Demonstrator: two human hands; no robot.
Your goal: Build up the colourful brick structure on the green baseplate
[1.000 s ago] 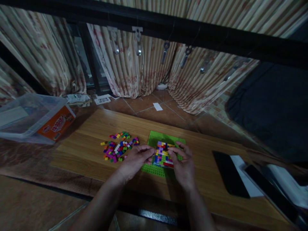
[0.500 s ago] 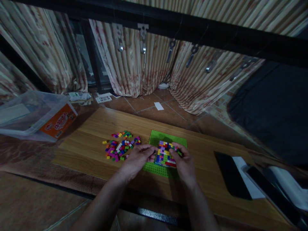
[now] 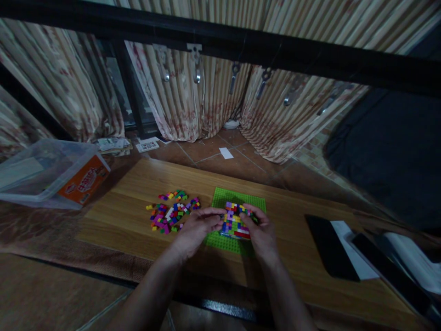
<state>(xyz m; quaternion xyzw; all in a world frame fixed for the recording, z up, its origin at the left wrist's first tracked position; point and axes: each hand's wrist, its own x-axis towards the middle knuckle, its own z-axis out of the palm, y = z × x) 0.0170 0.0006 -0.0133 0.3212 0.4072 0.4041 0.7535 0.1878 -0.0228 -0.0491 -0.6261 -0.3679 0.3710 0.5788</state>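
A multicoloured block of toy bricks (image 3: 234,225) rests on a green studded baseplate (image 3: 223,243). My right hand (image 3: 260,225) is closed around the right side of this brick block, thumb on its upper face. At its left edge, my left hand (image 3: 204,225) has thumb and fingertips pinched together. Something small and dark shows at those fingertips, too small to make out. Left of that hand, loose bricks (image 3: 168,214) in many colours lie scattered on the wooden table (image 3: 127,207).
A clear plastic bin (image 3: 51,184) with an orange label stands beyond the table's left end. On the right lie a black flat object (image 3: 329,248), white paper (image 3: 354,250) and a dark long device (image 3: 389,276). A black bar (image 3: 220,30) with hanging hooks crosses above.
The view has shifted slightly. Both hands stay at the brick block, with my left fingertips still pinched at its left edge and my right hand still on it.
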